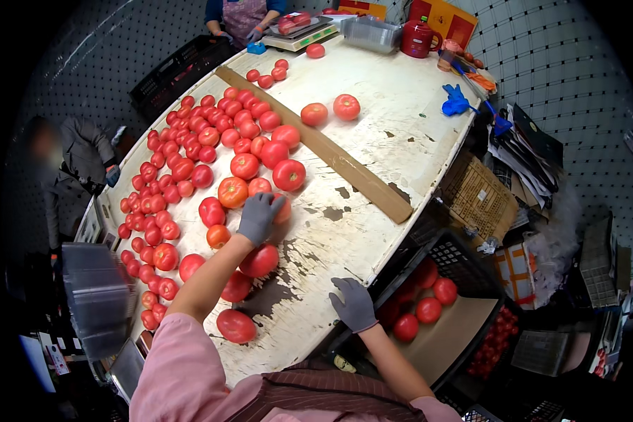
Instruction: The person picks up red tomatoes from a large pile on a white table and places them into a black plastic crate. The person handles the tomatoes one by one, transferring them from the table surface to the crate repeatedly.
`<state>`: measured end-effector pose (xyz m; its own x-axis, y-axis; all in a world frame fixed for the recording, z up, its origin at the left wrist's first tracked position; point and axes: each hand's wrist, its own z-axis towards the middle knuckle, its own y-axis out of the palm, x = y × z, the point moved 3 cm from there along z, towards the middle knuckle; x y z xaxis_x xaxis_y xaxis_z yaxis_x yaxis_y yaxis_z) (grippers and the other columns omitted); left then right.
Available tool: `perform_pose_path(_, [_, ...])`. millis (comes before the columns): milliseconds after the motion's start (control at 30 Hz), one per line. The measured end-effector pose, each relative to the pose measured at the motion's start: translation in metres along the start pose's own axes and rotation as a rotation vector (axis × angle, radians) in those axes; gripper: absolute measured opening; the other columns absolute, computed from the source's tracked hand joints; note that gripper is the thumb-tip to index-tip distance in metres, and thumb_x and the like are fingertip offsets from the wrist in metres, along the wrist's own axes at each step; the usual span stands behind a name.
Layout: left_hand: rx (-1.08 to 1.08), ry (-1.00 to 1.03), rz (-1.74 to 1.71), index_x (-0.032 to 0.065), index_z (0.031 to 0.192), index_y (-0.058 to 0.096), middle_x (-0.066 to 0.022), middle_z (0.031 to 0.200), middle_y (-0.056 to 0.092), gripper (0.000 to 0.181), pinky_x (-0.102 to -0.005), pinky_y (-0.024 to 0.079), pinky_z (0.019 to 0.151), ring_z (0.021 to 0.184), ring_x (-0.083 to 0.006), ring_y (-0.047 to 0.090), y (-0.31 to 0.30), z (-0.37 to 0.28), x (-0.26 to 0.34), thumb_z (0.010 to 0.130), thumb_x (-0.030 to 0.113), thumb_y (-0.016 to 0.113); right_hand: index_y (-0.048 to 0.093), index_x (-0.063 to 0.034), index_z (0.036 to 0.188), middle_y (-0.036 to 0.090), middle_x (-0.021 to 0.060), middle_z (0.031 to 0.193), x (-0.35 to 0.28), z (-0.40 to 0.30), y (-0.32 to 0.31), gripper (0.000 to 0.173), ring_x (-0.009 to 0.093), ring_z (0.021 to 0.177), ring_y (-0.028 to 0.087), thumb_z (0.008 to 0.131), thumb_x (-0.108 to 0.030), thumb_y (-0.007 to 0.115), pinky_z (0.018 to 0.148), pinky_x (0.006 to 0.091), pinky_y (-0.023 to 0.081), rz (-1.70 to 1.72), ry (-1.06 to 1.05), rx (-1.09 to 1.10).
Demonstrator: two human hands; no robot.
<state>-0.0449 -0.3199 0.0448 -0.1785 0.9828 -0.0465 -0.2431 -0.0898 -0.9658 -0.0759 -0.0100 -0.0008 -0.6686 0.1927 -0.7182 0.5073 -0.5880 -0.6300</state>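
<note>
My left hand (257, 217), in a grey glove, reaches across the white worktable (316, 242). Its fingers curl over a tomato (283, 210), partly hidden by the hand. Big tomatoes lie close by, among them an orange-red one (232, 192) and a large red one (259, 260) under my wrist. Farther left spreads a dense group of smaller tomatoes (155, 203). My right hand (354, 303), also gloved, hovers at or rests on the table's near edge, fingers apart and nothing held. Beside it a black plastic crate (453, 253) contains several tomatoes (429, 310) and a cardboard sheet (448, 332).
A brown strip (343, 163) divides the tabletop, with two tomatoes (346, 107) beyond it. At the far end are a scale (300, 37), clear plastic trays (372, 34), a red kettle (421, 38) and a gloved co-worker (242, 21). Another person (82, 153) stands left, near stacked clear containers (95, 300).
</note>
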Motion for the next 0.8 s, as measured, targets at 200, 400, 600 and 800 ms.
perform_pose_path(200, [-0.045,-0.063,-0.151,0.0103,0.107,0.057,-0.0130,0.100,0.055,0.047,-0.0395,0.045,0.077,0.092,-0.0321,0.054,-0.024,0.031,0.018,0.065,0.018,0.076,0.061,-0.0073,0.101,0.060,0.0123,0.091,0.014,0.002,-0.026,0.024,0.031,0.084,0.058,0.079,-0.015,0.065,0.076,0.0397,0.047,0.011,0.021,0.198])
perform_pose_path(400, [0.137,-0.118,-0.331,0.0079,0.115,0.057,-0.0166,0.109,0.056,0.053,-0.0420,0.045,0.088,0.100,-0.0349,0.054,0.017,0.168,-0.033,0.071,0.031,0.075,0.062,-0.0082,0.098,0.061,0.0111,0.088,0.031,0.021,-0.033,0.021,0.030,0.079,0.058,0.079,-0.015,0.065,0.071,0.0398,0.045,-0.062,0.123,0.234])
perform_pose_path(600, [0.033,-0.405,-0.125,0.0139,0.131,0.047,-0.0161,0.133,0.045,0.072,-0.0407,0.043,0.097,0.117,-0.0341,0.048,0.095,0.307,-0.068,0.068,0.037,0.074,0.064,-0.0124,0.090,0.060,0.0053,0.078,0.034,0.021,-0.030,0.015,0.024,0.069,0.057,0.076,-0.018,0.068,0.062,0.0380,0.041,-0.146,0.136,0.178])
perform_pose_path(800, [-0.079,-0.591,-0.288,0.0130,0.129,0.051,-0.0165,0.124,0.056,0.073,-0.0377,0.048,0.093,0.108,-0.0332,0.057,0.125,0.321,-0.088,0.065,0.040,0.075,0.063,-0.0134,0.087,0.058,0.0027,0.073,0.032,0.031,-0.032,0.014,0.021,0.066,0.055,0.075,-0.018,0.068,0.058,0.0359,0.039,-0.193,0.160,0.157])
